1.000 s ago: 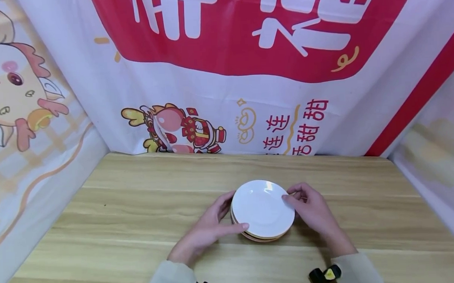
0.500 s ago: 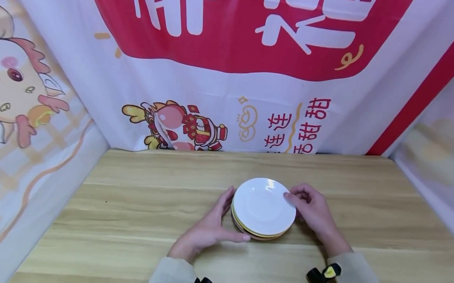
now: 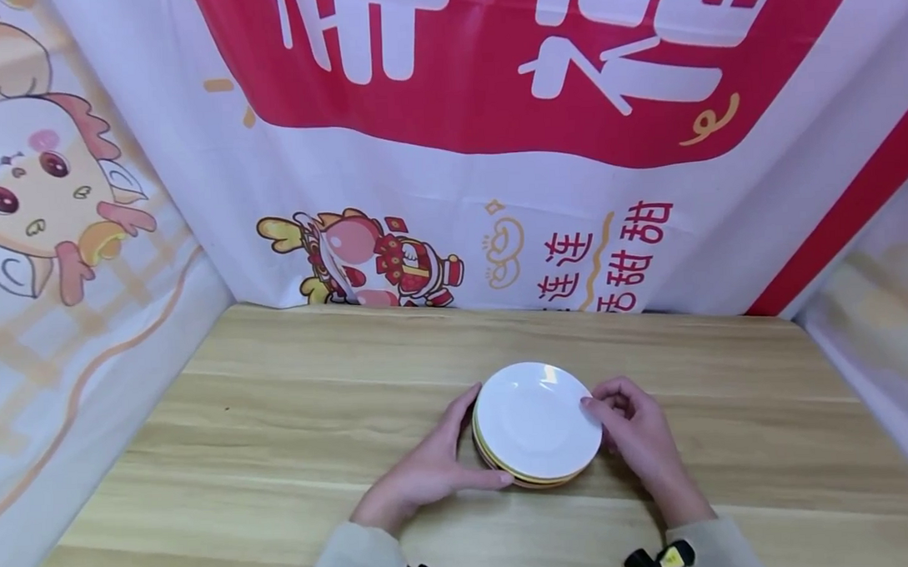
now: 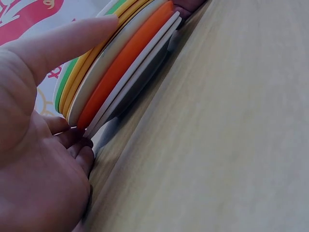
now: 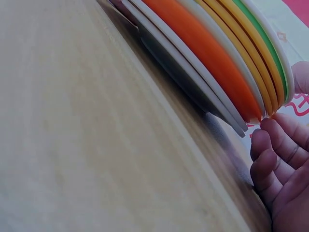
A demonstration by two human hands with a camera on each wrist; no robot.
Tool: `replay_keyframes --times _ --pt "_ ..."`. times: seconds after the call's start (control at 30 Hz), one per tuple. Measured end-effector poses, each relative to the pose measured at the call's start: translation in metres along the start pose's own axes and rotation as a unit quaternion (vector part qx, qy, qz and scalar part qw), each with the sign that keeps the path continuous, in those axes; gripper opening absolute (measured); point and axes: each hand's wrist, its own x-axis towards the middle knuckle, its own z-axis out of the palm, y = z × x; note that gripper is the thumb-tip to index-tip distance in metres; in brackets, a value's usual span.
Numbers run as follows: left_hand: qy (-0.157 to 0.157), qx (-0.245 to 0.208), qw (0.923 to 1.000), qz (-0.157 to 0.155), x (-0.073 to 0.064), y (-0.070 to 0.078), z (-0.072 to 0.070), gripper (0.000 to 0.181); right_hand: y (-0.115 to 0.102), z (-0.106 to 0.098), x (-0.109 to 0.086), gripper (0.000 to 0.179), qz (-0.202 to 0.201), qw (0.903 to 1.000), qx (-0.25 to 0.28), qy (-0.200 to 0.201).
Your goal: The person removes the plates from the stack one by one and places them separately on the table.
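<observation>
A stack of several small round plates sits on the wooden table, a white plate uppermost. From the side, in the left wrist view, the rims run white, green, yellow, cream, orange and white. My left hand curves round the stack's left side, its thumb against the near rims and its fingers at the lower rims. On the right, my right hand grips the edge, thumb on the top plate's rim. Its curled fingers touch the rims from the side in the right wrist view.
The wooden table extends around the stack on every side. A printed cloth hangs behind it, with another cartoon cloth at the left. Black wrist-camera mounts sit at both cuffs.
My left thumb has slid from the top plate's rim down to the stack's near side. The right hand keeps its hold. The head view has shifted slightly.
</observation>
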Motion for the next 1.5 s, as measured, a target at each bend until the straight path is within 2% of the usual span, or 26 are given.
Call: replay_keyframes --times 0.43,0.77,0.97,1.2,1.5 --pt "0.011 0.016 0.9998 0.002 0.011 0.001 -0.006 0.124 -0.005 0.002 0.004 0.032 -0.042 0.9989 0.001 0.020" --pt "0.012 0.008 0.9999 0.003 0.009 -0.002 -0.009 0.124 -0.006 0.006 0.007 0.032 -0.047 0.9988 0.003 0.013" --pt "0.020 0.000 0.9998 0.003 0.002 -0.004 -0.008 0.122 -0.004 0.010 0.002 0.027 -0.045 0.9987 0.021 0.006" --pt "0.032 0.046 0.9984 0.009 -0.004 -0.002 -0.007 0.123 -0.002 0.014 -0.002 0.029 -0.035 0.9987 0.036 0.011" --pt "0.040 0.080 0.9947 0.051 0.007 -0.002 0.007 0.132 0.003 0.003 -0.003 0.031 -0.036 0.9984 0.035 0.027"
